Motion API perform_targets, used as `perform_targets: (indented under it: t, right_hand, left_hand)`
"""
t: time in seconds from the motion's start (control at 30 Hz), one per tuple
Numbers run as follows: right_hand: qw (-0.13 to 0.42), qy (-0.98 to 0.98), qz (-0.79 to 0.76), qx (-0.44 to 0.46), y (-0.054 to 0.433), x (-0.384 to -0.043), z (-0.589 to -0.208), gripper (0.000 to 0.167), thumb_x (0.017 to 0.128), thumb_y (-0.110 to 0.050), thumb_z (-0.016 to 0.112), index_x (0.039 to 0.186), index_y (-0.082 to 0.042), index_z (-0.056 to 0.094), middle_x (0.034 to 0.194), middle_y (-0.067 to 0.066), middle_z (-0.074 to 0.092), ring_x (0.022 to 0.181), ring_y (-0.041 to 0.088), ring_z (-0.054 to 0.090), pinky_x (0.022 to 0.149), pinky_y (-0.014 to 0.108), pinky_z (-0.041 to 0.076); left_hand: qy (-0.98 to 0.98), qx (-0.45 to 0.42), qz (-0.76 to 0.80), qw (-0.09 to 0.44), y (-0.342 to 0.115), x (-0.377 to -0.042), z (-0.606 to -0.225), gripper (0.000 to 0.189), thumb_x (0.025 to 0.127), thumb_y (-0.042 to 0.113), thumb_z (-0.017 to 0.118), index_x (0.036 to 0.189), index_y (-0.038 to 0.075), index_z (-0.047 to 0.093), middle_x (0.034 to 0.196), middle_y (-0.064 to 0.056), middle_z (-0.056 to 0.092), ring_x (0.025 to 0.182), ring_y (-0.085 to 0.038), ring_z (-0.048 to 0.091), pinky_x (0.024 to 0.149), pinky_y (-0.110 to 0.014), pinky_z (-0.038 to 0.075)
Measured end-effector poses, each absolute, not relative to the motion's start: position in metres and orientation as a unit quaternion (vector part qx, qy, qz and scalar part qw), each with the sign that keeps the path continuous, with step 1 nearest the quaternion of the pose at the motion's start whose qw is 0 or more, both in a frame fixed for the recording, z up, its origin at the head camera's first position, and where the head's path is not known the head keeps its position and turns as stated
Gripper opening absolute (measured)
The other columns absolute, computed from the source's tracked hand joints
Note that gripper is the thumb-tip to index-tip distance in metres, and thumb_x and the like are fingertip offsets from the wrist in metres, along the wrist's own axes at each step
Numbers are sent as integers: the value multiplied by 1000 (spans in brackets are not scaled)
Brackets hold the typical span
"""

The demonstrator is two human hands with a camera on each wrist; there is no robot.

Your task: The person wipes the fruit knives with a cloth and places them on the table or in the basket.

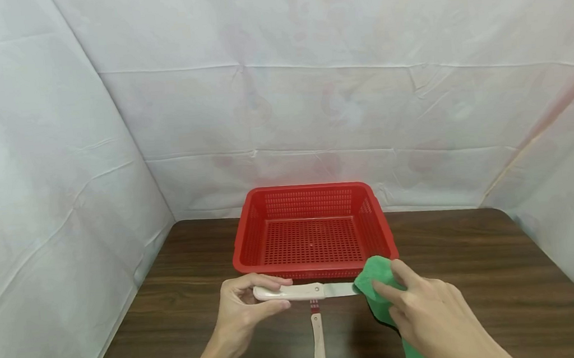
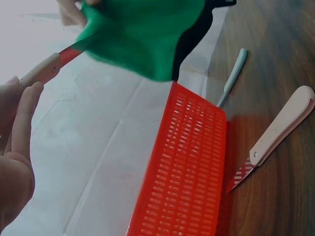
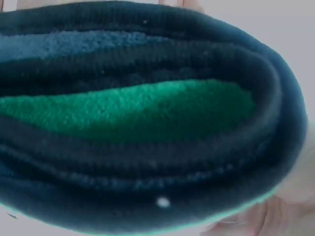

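My left hand grips a knife by its cream handle, its blade pointing right, level above the table. My right hand pinches a green cloth over the blade's far end, so the tip is hidden. In the left wrist view, the cloth hangs in a wide fold with a dark edge. The right wrist view is filled by the folded cloth and its dark border. Below the held knife, a second cream-handled knife lies on the table.
A red perforated basket stands behind the hands at the table's back. Near it in the left wrist view lies a pale slim handle, its kind unclear. The dark wood table is bordered by white sheeting.
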State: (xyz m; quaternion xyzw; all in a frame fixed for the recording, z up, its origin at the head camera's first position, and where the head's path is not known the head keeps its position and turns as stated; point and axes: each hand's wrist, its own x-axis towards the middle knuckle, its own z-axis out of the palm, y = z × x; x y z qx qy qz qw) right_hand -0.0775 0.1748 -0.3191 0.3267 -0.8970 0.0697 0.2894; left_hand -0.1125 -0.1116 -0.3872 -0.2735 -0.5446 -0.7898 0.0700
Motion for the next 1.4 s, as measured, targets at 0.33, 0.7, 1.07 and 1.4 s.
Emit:
perform_targets:
  t: [0.33,0.7,1.07,1.4]
  right_hand:
    - [304,-888,87,334,184,-78,-321,32,69,-7,58,95,-17,74,80,-7,32,52,-3,7,41,10,10]
    - [339,-876,119,323,185,-80,-307,47,90,-25,30,97,-13,75,82,-6,35,51,-5,15,41,9,14]
    - [323,-875,103,346,157,-78,-299,36,65,-4,63,97,-18,73,86,0,46,49,-1,17,39,12,19]
    - [309,-877,74,361,142,-77,-307,36,58,3,65,87,-19,67,76,-4,36,48,1,16,39,8,14]
  left_hand:
    - [-547,-270,-791,46,-115,-112,-388,31,69,-16,72,99,-16,62,95,-20,70,82,-19,68,66,-30,56]
    - [-576,-255,-776,37,-115,-114,-390,34,69,-13,75,99,-19,61,96,-25,68,84,-21,68,68,-30,56]
    - [-573,-258,-778,19,-105,-112,-385,31,71,-12,75,98,-19,61,97,-27,67,85,-22,67,67,-31,56]
    - [-551,-267,-789,53,-101,-110,-382,24,69,-14,75,91,-10,67,96,-25,68,84,-19,67,63,-26,56]
